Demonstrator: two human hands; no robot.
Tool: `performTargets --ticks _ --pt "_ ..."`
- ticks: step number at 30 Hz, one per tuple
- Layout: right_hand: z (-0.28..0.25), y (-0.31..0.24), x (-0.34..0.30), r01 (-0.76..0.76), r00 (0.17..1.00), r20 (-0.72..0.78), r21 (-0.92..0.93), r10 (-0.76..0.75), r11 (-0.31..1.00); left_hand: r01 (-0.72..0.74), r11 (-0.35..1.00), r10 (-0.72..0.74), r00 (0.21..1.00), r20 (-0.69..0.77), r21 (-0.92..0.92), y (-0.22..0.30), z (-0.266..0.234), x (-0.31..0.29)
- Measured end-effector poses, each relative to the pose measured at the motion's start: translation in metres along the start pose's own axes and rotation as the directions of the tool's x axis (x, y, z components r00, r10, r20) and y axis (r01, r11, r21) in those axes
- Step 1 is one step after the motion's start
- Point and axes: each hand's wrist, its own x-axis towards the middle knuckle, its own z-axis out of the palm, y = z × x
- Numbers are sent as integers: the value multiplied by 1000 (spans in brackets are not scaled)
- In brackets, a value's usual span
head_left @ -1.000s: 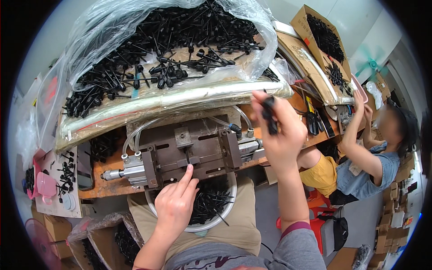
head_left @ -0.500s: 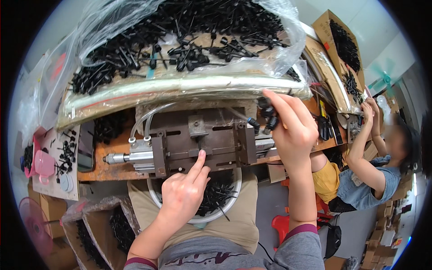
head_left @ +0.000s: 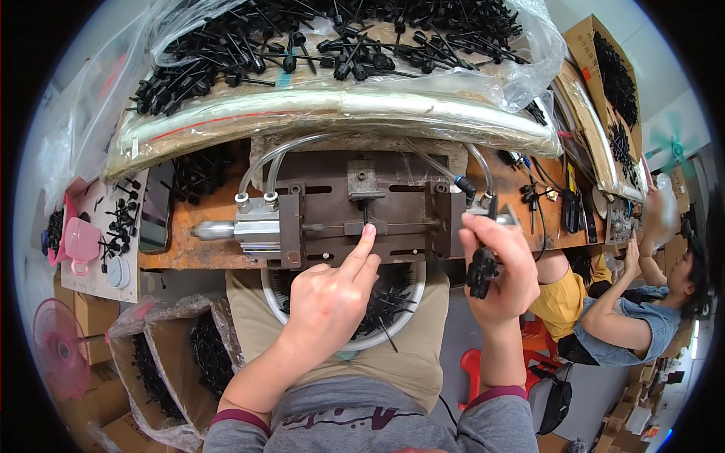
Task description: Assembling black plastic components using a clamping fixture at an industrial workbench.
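A brown metal clamping fixture [head_left: 317,204] stands at the table's front edge, with a silver air cylinder [head_left: 257,231] on its left. A thin dark stem runs from the fixture's central metal block [head_left: 363,181] toward the small slotted block in front. My left hand [head_left: 332,298] touches that stem's near end with its outstretched index finger; its other fingers are curled and hold nothing visible. To the right of the fixture, my right hand [head_left: 510,275] is closed around black plastic stemmed parts [head_left: 482,273], their exact number hidden by the fingers.
Behind the fixture, a plastic-lined tray [head_left: 332,106] carries a heap of black stemmed parts. A white-rimmed basket [head_left: 420,291] with similar parts is at my lap. Clear air hoses [head_left: 260,162] arch over the fixture. Lined cartons [head_left: 162,340] stand lower left. A co-worker [head_left: 619,325] sits at right.
My right hand has come down and nearer from beside the tray edge, still holding the black parts. My left index finger stays at the fixture's middle. The whole view has shifted slightly.
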Motion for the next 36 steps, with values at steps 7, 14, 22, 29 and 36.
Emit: performTargets --ticks 7,14,22,29,36 --pt "-7 -18 -14 -18 994 106 37 14 999 3 999 -4 1000 -21 -53 -3 -1 1" --pt "-2 -27 -34 -129 987 108 83 120 988 -41 998 40 999 -21 -49 3 -6 -2" --pt "9 -31 -51 -119 992 48 157 113 980 -151 967 190 964 187 -204 3 -28 -26" --pt "26 -42 -62 -29 999 27 222 24 975 38 814 -79 996 -45 -579 17 -23 -35" --pt "30 -47 -63 4 1000 -23 217 1 976 1 847 -28 999 -44 -532 15 -35 -35"
